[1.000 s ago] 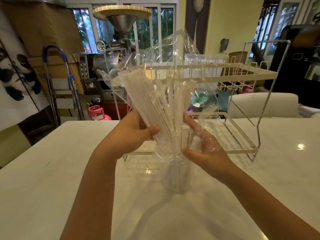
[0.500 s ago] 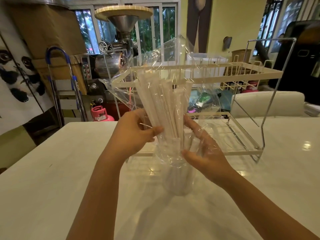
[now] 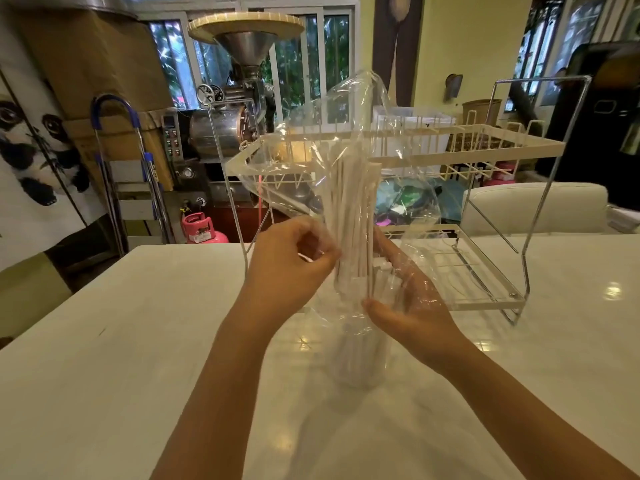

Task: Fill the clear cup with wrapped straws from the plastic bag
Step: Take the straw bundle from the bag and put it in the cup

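Two hands: left hand (image 3: 292, 263), right hand (image 3: 412, 299). One plastic bag (image 3: 346, 140), one clear cup (image 3: 360, 355), one dish rack (image 3: 485, 147). Wrapped straws (image 3: 351, 230) too bunched to count.

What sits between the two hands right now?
In the head view, the wrapped straws, still sheathed in the plastic bag, stand between left hand and right hand.

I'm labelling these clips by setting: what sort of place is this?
Probably a small café or its back room. A coffee roaster with a metal hopper stands behind the white table, a dish rack sits on it, and wrapped straws are being stocked.
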